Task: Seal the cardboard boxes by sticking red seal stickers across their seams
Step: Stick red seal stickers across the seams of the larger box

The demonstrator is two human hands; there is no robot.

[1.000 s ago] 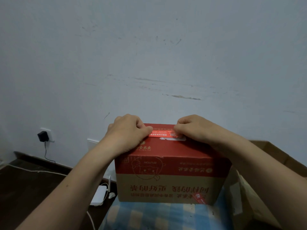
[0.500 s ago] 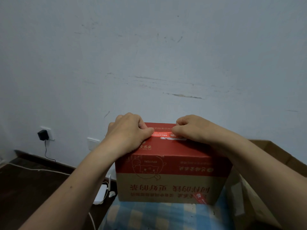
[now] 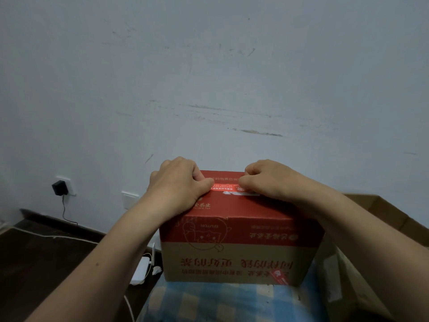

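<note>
A cardboard box with a red top band and red printed characters stands on a blue checked cloth. A red seal sticker lies across the seam on its top. My left hand rests on the box top at the sticker's left end, thumb tip pressing on it. My right hand has curled fingers pinching the sticker's right end, where a white strip shows under it. A second red sticker sits at the box's lower right front corner.
An open brown cardboard box stands at the right. The blue checked cloth covers the surface under the box. On the dark floor at left lie a white device and cables. A black plug sits in a wall socket.
Both thumbs have slid a little closer together along the sticker. The box has not moved.
</note>
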